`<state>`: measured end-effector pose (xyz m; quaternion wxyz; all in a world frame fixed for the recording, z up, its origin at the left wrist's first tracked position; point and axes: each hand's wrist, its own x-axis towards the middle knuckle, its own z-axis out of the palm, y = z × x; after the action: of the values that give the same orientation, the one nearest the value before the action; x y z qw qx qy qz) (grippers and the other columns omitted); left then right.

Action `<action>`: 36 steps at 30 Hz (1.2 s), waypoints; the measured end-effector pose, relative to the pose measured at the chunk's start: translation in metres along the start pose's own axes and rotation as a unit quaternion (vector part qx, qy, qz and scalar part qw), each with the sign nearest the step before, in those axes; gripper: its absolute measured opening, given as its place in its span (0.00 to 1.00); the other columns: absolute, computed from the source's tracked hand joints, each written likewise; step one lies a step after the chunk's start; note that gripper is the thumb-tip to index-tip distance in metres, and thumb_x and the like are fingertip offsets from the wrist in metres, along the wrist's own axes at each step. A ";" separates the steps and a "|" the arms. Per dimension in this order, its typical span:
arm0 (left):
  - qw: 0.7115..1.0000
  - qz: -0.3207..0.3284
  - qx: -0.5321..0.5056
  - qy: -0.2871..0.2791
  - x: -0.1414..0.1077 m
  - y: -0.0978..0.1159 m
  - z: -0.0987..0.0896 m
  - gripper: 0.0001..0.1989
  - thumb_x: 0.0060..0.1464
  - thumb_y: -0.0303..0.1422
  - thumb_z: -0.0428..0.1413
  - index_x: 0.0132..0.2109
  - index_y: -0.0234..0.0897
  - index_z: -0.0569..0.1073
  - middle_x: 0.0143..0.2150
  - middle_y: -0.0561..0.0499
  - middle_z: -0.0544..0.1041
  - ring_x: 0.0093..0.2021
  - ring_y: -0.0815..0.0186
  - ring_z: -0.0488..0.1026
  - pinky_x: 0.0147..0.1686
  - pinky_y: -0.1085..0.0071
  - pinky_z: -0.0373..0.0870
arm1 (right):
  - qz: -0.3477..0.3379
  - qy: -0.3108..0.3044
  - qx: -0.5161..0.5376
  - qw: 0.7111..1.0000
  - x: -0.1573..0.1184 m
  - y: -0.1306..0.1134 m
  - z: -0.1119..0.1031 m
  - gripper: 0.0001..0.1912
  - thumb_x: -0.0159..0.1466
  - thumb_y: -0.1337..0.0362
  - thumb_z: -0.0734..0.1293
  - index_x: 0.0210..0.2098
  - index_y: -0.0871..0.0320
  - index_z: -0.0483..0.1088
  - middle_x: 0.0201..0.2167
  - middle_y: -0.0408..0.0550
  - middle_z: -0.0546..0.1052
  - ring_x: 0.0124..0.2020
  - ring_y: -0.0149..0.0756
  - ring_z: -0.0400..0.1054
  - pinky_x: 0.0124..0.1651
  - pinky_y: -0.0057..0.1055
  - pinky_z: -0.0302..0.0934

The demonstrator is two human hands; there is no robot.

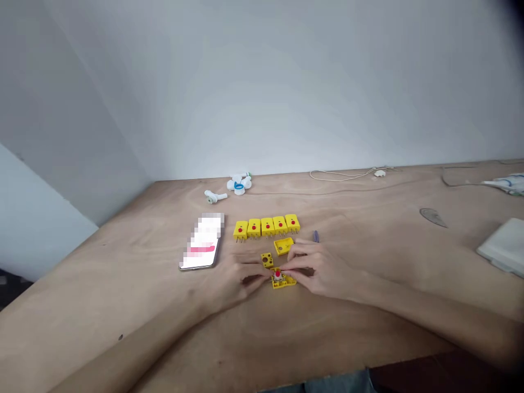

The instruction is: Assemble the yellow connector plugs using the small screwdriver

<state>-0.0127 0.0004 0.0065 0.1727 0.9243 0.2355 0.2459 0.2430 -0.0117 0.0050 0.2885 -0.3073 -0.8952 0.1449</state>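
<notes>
An opened yellow plug housing (290, 281) lies on the table between my hands, with a red button (277, 274) and small metal parts inside it. My left hand (241, 277) is closed, thumb and fingertips gripping the housing's left edge. From the right, my right hand (317, 268) pinches at the same housing, fingertips beside the red button; exactly which part they press is hidden. Just behind the housing sits a small yellow piece with holes (267, 260). A yellow cover half (283, 246) rests by my right fingers, its open side up.
Several closed yellow plugs (267, 227) with red buttons and metal pins stand in a row behind. A lit phone (203, 240) lies left, a small purple tool (316, 236) right. White pipe-like fittings (239, 184), a thin cord (344, 177) and a white box (502, 246) lie farther out.
</notes>
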 end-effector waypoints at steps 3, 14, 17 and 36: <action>1.000 0.001 -0.001 -0.002 0.000 0.000 0.000 0.10 0.68 0.29 0.53 0.44 0.39 0.80 0.39 0.50 0.81 0.39 0.64 0.77 0.40 0.69 0.73 | -0.071 -0.002 -0.035 0.997 -0.002 0.002 -0.004 0.11 0.69 0.68 0.64 0.45 0.54 0.78 0.36 0.50 0.78 0.37 0.41 0.70 0.38 0.37 0.66; 1.000 0.006 -0.006 0.011 -0.001 -0.001 0.003 0.10 0.68 0.30 0.53 0.45 0.40 0.80 0.41 0.51 0.81 0.40 0.65 0.77 0.42 0.70 0.72 | -0.218 0.011 -0.107 0.970 -0.007 0.018 -0.004 0.17 0.67 0.73 0.64 0.55 0.63 0.71 0.39 0.54 0.77 0.38 0.40 0.68 0.41 0.37 0.67; 1.000 0.001 -0.012 0.010 -0.001 -0.002 0.003 0.10 0.68 0.30 0.53 0.45 0.40 0.80 0.41 0.51 0.81 0.40 0.65 0.77 0.42 0.70 0.72 | -0.228 0.008 -0.124 0.966 -0.007 0.019 -0.005 0.18 0.67 0.72 0.64 0.56 0.65 0.70 0.41 0.55 0.77 0.41 0.41 0.68 0.43 0.39 0.68; 1.000 0.001 0.001 0.012 0.001 -0.004 0.004 0.10 0.69 0.31 0.51 0.45 0.39 0.79 0.42 0.50 0.81 0.42 0.63 0.78 0.44 0.67 0.73 | -0.088 -0.027 0.028 0.995 -0.001 0.030 -0.004 0.09 0.71 0.66 0.66 0.47 0.54 0.78 0.42 0.47 0.81 0.44 0.37 0.73 0.47 0.35 0.67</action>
<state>-0.0114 0.0034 0.0023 0.1681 0.9218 0.2366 0.2571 0.2604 0.0110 -0.0057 0.2844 -0.2149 -0.9219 0.1516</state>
